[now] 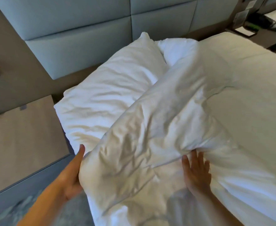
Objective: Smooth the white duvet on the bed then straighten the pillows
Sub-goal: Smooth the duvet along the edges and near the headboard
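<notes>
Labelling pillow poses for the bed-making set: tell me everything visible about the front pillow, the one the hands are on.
The front pillow is white, in a soft, heavily creased fabric case, plump and long. It lies diagonally, its near end at the bed's edge, its far end overlapping the back pillow near the padded headboard. Its right side rests on the duvet. The left hand grips its near left corner, thumb up along the edge; the right hand lies flat, fingers spread, at its lower right seam.

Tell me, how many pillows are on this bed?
3: one pillow between both hands, one flat pillow near the headboard, one far pillow partly hidden behind them. More may be hidden.
</notes>
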